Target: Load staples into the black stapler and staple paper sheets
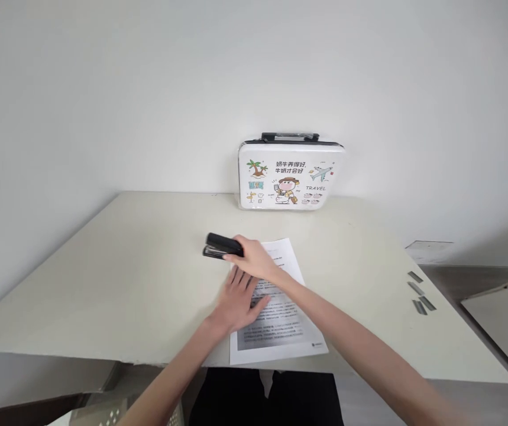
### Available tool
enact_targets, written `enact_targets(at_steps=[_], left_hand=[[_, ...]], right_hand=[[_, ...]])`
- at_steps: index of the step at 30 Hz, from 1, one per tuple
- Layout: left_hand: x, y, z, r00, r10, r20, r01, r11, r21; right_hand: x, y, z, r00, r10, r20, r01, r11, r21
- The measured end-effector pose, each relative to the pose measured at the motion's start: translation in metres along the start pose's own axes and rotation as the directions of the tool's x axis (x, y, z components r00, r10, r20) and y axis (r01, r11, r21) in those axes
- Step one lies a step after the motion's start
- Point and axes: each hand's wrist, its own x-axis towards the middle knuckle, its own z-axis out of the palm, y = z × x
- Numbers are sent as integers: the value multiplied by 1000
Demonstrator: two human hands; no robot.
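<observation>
My right hand (254,257) is closed around a black stapler (222,244), which points to the left above the upper left part of a printed sheet of paper (275,325). A gap shows between the stapler's upper arm and its base. Below it, my left hand (238,302) lies flat on the left side of the paper, fingers stretched out and partly under my right hand. The paper's upper left corner is hidden behind the hands and the stapler.
A white case (291,177) with cartoon prints and a black handle stands at the back of the white table (125,278), against the wall. Several strips of staples (420,293) lie near the table's right edge.
</observation>
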Motion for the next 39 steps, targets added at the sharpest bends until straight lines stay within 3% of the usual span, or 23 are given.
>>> enact_targets(at_steps=[3, 6, 9, 12, 15, 18, 22, 26, 30, 35, 39], left_hand=[[-4, -1, -2, 1000, -5, 26, 7, 999, -39], [-8, -5, -1, 998, -16, 54, 20, 998, -67], [-9, -9, 2, 998, -10, 59, 15, 996, -83], [-8, -11, 3, 999, -2, 52, 6, 997, -82], [-7, -10, 3, 999, -7, 33, 9, 998, -69], [-5, -10, 5, 1000, 1, -10, -1, 1000, -28], [-3, -13, 9, 993, 71, -94, -66, 996, 64], [-1, -14, 8, 993, 80, -90, -71, 993, 98], [0, -13, 2, 995, 80, -63, -73, 993, 96], [-15, -8, -12, 991, 131, -2, -130, 986, 101], [-38, -2, -23, 986, 163, 14, -164, 982, 94]], right_hand=[[57, -23, 45, 995, -51, 86, 52, 999, -10], [91, -34, 80, 991, -50, 122, 54, 998, -30], [105, -35, 98, 992, -39, 121, 46, 998, -51], [100, -31, 96, 992, -66, 104, 72, 996, -55], [68, -13, 81, 990, -124, 60, 127, 991, -52], [8, 23, 60, 982, -175, -72, 169, 982, -88], [-77, 77, 29, 991, -102, -82, 74, 955, -287], [-122, 104, 4, 995, -66, -80, 20, 881, -472], [-134, 102, 0, 992, -37, -118, -33, 843, -537], [-170, 80, 5, 991, -74, -114, 1, 843, -538], [-217, 57, -9, 980, -170, 103, 198, 862, -466]])
